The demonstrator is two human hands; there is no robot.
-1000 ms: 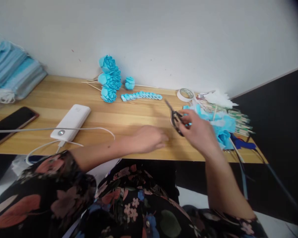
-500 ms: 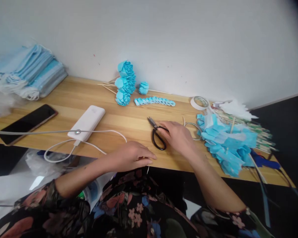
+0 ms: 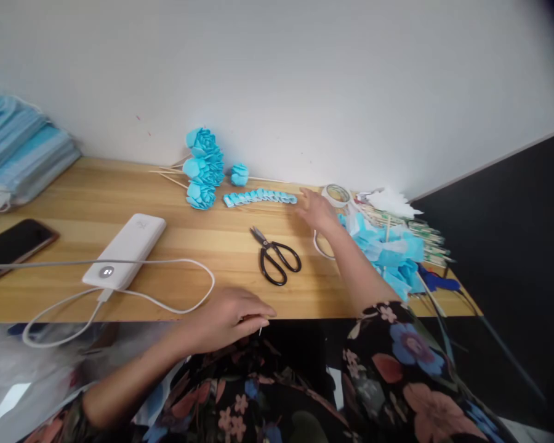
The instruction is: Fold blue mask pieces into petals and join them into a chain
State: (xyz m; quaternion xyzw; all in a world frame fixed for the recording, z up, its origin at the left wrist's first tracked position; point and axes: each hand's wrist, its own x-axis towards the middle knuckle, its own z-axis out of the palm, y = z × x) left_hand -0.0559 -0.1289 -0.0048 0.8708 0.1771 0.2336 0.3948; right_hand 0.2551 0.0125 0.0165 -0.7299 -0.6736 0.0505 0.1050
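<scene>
My right hand (image 3: pixel 317 210) reaches across the wooden table (image 3: pixel 74 209), fingers stretched out, its tips at the right end of a row of folded blue pieces (image 3: pixel 260 197). Black scissors (image 3: pixel 273 256) lie free on the table in front of me. My left hand (image 3: pixel 228 317) rests on the table's near edge, fingers pinched on a small thin white thing I cannot make out. Several blue paper-like flowers on sticks (image 3: pixel 203 166) lie by the wall.
A white power bank (image 3: pixel 125 249) with white cables lies at left, beside a dark phone (image 3: pixel 13 243). A stack of blue face masks (image 3: pixel 18 151) sits far left. A tape roll (image 3: pixel 337 195), a heap of blue scraps (image 3: pixel 390 249) and wrapped sticks (image 3: pixel 413 224) fill the right end.
My right hand set the scissors down, let go of them and moved back to the row of blue pieces. My left hand stayed at the near edge.
</scene>
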